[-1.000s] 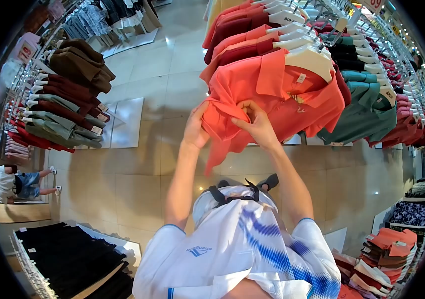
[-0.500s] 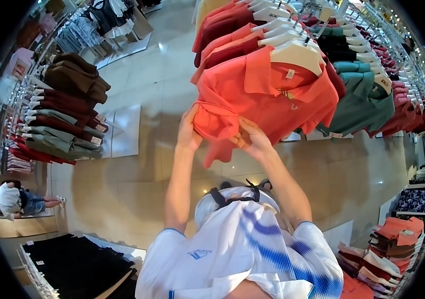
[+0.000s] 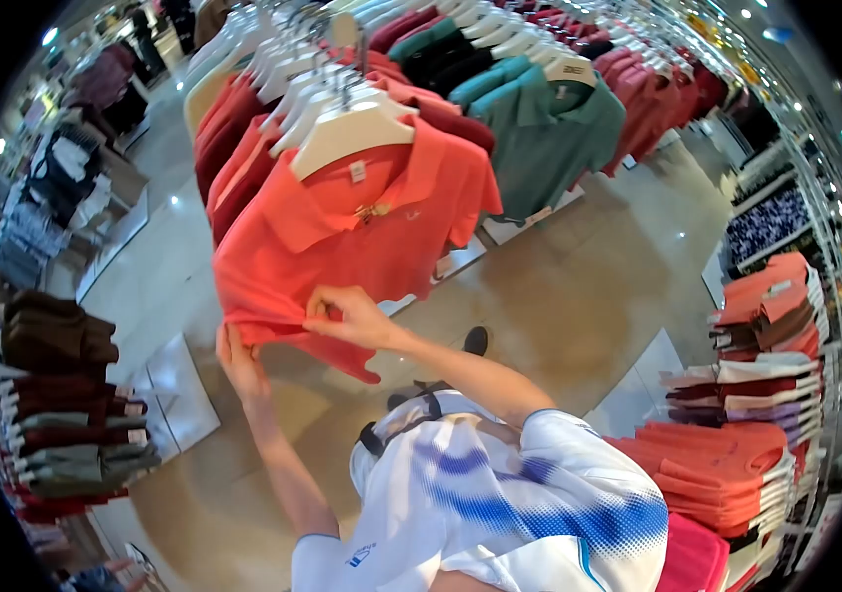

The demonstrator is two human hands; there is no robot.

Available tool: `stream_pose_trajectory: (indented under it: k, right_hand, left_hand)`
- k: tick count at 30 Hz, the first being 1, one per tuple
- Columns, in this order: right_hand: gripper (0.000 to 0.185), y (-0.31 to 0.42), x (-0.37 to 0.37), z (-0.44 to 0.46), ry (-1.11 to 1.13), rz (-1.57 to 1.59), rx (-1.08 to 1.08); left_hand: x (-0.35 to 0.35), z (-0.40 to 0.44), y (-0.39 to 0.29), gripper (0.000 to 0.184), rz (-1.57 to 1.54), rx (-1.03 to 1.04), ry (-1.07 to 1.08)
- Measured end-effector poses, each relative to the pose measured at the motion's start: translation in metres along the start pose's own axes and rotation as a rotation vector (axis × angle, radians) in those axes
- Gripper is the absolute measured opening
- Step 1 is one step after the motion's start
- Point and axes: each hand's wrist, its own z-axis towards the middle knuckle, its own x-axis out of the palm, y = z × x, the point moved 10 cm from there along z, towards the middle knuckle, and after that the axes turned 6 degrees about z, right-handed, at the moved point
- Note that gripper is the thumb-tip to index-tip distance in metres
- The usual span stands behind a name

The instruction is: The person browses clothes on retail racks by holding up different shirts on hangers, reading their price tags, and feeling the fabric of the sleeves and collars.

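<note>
A coral polo shirt hangs at the front of the rack on a white hanger, its collar spread and a small tag inside the neck. My left hand grips the sleeve edge at the shirt's lower left, fingers partly behind the cloth. Close beside it, my right hand pinches a fold of the same fabric between thumb and fingers. The cloth is drawn taut between both hands, and the shirt's lower hem dangles below them.
Green polo shirts hang right of the coral one, with red shirts beyond. Brown and maroon garments hang on a rack at left. Folded coral shirts lie at lower right. A glossy tiled floor runs between the displays.
The view has swung right, so the rack and shirt now appear further left. My right hand has shifted along the sleeve cloth, closer to my left hand, and the gathered sleeve is now stretched flatter.
</note>
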Motion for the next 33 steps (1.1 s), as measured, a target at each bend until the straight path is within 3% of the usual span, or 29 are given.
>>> stream_pose_trajectory:
  k: [2, 3, 5, 6, 8, 11, 15, 17, 18, 20, 22, 24, 26, 28, 29, 30, 33]
  right_hand:
    - [0.014, 0.046, 0.008, -0.008, -0.006, -0.680, -0.346]
    - [0.014, 0.046, 0.009, -0.009, -0.022, -0.687, -0.349]
    - [0.016, 0.058, 0.003, -0.010, -0.280, -1.113, -0.442]
    - [0.016, 0.053, 0.000, -0.006, -0.279, -1.151, -0.407]
    - [0.018, 0.044, -0.004, -0.003, -0.281, -1.133, -0.377]
    - [0.022, 0.039, -0.014, -0.007, -0.211, -1.049, -0.304]
    - [0.024, 0.033, -0.031, -0.027, -0.016, -0.702, -0.098]
    - [0.025, 0.007, -0.044, -0.043, 0.128, -0.616, 0.023]
    - [0.024, 0.003, -0.059, -0.053, 0.125, -0.602, 0.004]
    - [0.023, -0.015, -0.101, -0.076, 0.106, -0.621, -0.011]
    - [0.021, -0.020, -0.157, -0.100, 0.077, -0.661, 0.032]
    - [0.018, -0.007, -0.221, -0.123, 0.012, -0.566, 0.143]
    - [0.018, -0.003, -0.288, -0.142, -0.063, -0.410, 0.279]
    - [0.018, -0.004, -0.353, -0.157, -0.123, -0.407, 0.354]
    - [0.018, -0.002, -0.385, -0.164, -0.158, -0.456, 0.376]
    - [0.018, 0.001, -0.417, -0.171, -0.195, -0.509, 0.354]
    - [0.016, -0.015, -0.517, -0.197, -0.339, -0.480, 0.404]
  left_hand:
    - [0.011, -0.001, -0.016, 0.010, 0.210, 0.259, 0.283]
    - [0.014, -0.007, -0.015, 0.010, 0.209, 0.258, 0.300]
    - [0.009, -0.016, -0.022, 0.009, 0.460, 0.347, 0.016]
    - [0.011, -0.018, -0.020, 0.009, 0.457, 0.342, 0.030]
    - [0.012, -0.022, -0.020, 0.009, 0.583, 0.356, -0.013]
    - [0.012, -0.026, -0.020, 0.008, 0.500, 0.379, -0.122]
    - [-0.008, -0.025, 0.003, 0.017, 0.555, 0.281, -0.029]
    - [-0.004, -0.041, 0.010, 0.034, 0.555, 0.286, -0.064]
    - [0.003, -0.051, 0.017, 0.048, 0.546, 0.288, 0.017]
    - [-0.014, -0.078, 0.029, 0.028, 0.757, 0.333, -0.220]
    - [-0.036, -0.098, 0.063, 0.024, 0.544, 0.257, -0.290]
    - [-0.016, -0.124, 0.084, 0.019, 0.460, 0.259, -0.365]
    - [0.019, -0.136, 0.129, 0.017, 0.626, 0.031, -0.430]
    - [0.108, -0.137, 0.180, 0.018, 0.708, -0.096, -0.040]
    - [0.160, -0.142, 0.193, 0.016, 0.805, -0.036, 0.137]
    - [0.189, -0.140, 0.216, 0.018, 0.950, -0.012, 0.199]
    - [0.324, -0.158, 0.221, 0.021, 0.926, 0.003, 0.481]
